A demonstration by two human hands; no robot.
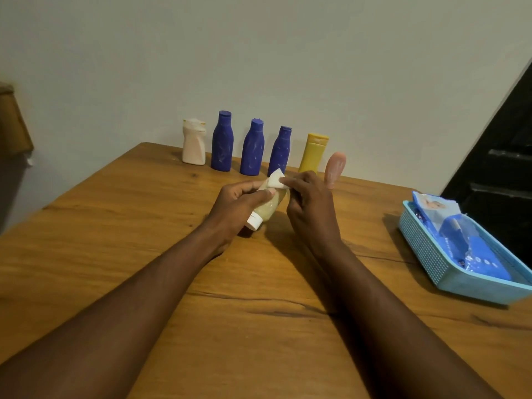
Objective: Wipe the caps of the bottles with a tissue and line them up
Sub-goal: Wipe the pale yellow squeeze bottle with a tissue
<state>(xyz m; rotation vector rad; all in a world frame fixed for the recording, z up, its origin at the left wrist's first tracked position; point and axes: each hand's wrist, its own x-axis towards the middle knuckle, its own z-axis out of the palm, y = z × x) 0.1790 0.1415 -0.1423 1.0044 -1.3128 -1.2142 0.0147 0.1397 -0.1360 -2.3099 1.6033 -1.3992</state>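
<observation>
The pale yellowish see-through bottle with a white cap [270, 208] is mostly buried in the left hand [240, 207], whose fingers are wrapped round its middle. It sits mid-desk, tilted, with the cap end toward 7 o'clock. Its far end is covered by the small white folded tissue [275, 180], which the right hand [312, 208] pinches between its fingers, so I can't tell what's under there.

That hand also hides the base of the pink translucent tube [335, 165] standing at 1 o'clock. The tube ends a row along the back edge at 12 o'clock: a cream squat plastic bottle [194, 146], three dark blue plastic bottles [252, 148] and a yellow plastic bottle [312, 154], all upright.

At 3 o'clock a light blue perforated plastic basket [426, 246] holds blue wipe packs [478, 254]; the frame cuts it off.

The brown wood-grain desk [115, 254] stands against a plain pale wall [288, 53]. There's a dark panel [506, 145] at 2 o'clock and a blurry brown shape [11, 125] at 10 o'clock.
</observation>
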